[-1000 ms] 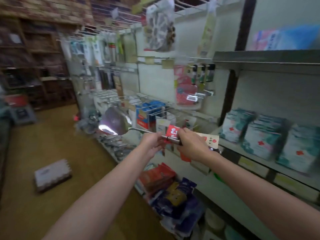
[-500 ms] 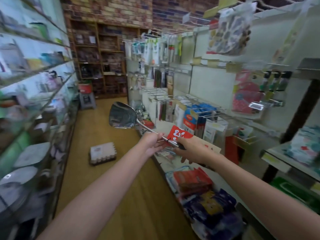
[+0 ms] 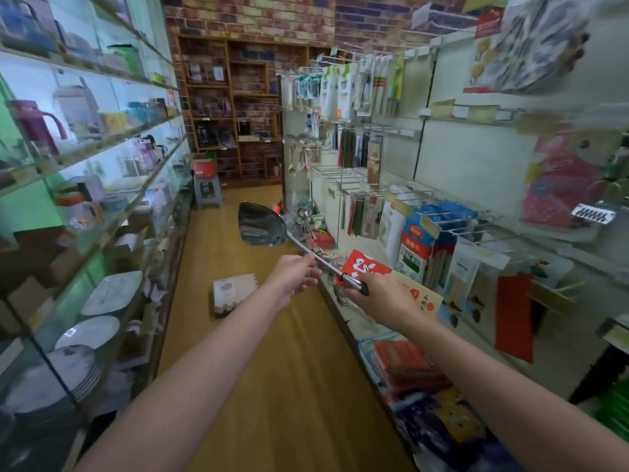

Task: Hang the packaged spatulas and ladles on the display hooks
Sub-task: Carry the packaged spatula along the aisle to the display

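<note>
- A narrow shop aisle with a wooden floor is stretching toward a brick back wall, with glass shelves running along the left and a white display wall with wire display hooks along the right.
- The left hand is curling its fingers round the thin metal shaft of a spatula, gripping it about midway along.
- The right hand is closing round the dark end of the same handle, together with the red and cream packaging card fixed to it.
- The spatula is being held in the air over the aisle, its shiny blade pointing up and away to the left, well apart from any hook.
- Just beyond the hands, a low shelf edge is carrying loose metal utensils, too blurred to tell apart.
- Further right, blue and white packets are hanging on hooks, with a long red card hanging beside them.
- On the floor, a stack of foam mat tiles is lying near the left arm.
- White plates are sitting on the lower left shelves, and a grey stool is standing at the far end.
</note>
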